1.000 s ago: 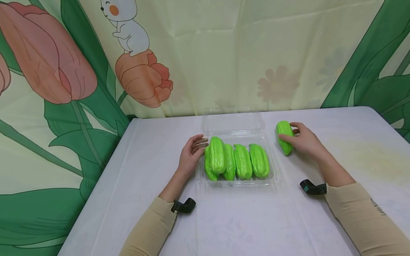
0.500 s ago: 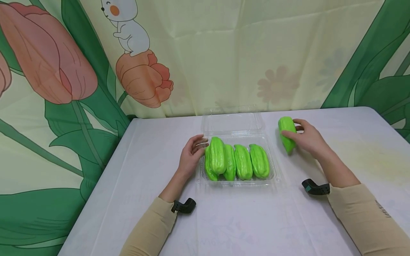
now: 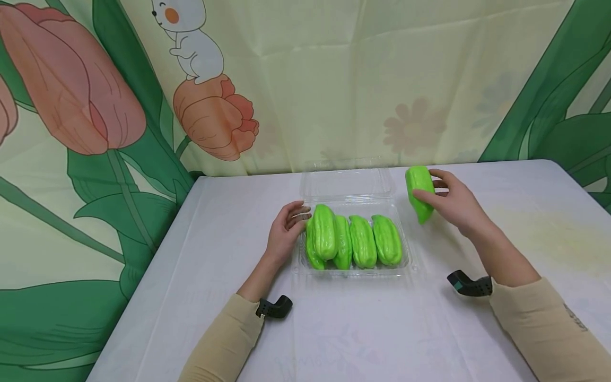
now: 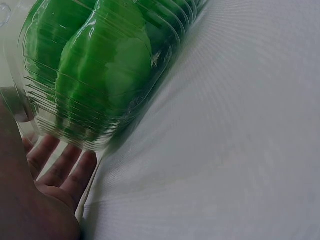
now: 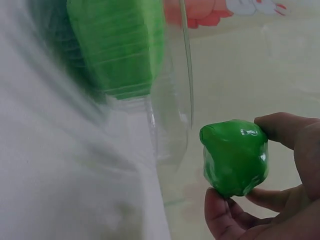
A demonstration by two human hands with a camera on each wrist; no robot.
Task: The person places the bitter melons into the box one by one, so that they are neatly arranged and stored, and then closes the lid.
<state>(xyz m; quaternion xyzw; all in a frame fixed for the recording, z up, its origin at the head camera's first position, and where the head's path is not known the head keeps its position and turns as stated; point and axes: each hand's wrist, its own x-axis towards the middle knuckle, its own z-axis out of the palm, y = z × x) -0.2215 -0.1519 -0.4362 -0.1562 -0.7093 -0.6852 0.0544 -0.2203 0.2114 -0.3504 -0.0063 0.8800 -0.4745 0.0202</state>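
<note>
Several glossy, ribbed green peppers (image 3: 364, 242) lie in a clear plastic clamshell box (image 3: 353, 272), one of them on top of others at the left. My left hand (image 3: 284, 233) is at the box's left side. In the left wrist view, its fairly straight fingers (image 4: 64, 167) touch the ribbed outer wall. Raised above the table, to the right of the box, another green pepper (image 3: 420, 192) points tip down. My right hand (image 3: 453, 204) grips it between thumb and fingers. The right wrist view shows that pepper (image 5: 235, 157) tip first.
The box's clear lid (image 3: 346, 183) lies folded back toward the curtain (image 3: 305, 95) printed with flowers. A white cloth (image 3: 363, 323) covers the table. Black wrist cameras (image 3: 274, 307) sit on both wrists.
The right hand has lifted the pepper up and away from me, lately shifting slightly left toward the box. The left hand and the peppers in the box hold their places.
</note>
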